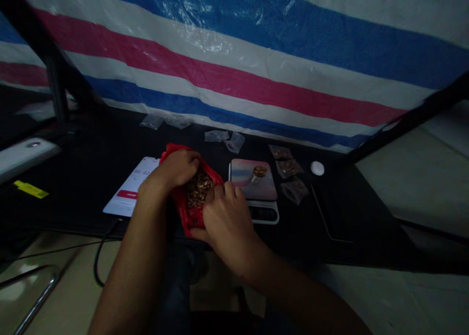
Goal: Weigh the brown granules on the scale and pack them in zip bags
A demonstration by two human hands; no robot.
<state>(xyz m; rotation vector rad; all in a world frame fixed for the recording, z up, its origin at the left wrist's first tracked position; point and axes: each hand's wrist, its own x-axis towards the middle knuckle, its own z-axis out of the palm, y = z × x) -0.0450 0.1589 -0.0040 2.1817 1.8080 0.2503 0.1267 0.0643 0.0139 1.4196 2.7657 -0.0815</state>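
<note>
The fingers of the left hand (179,166) are bent together over the far rim of a red plastic bag (195,218), gripping it, though where the thumb presses is too dim to tell. The right hand (229,220) holds the bag's side nearest the scale (252,191), fingers curled over the rim and thumb at the near edge. The bag gapes between them, just left of the scale, showing brown pieces (200,186). On the scale stands a small cup (257,177) heaped with similar pieces. Left of the scale, beyond the bag, lies a phone (128,196) with a timer on screen. Small clear bags (234,142) lie behind the scale; filled bags (289,168) and a round white object (317,168) lie to its right
</note>
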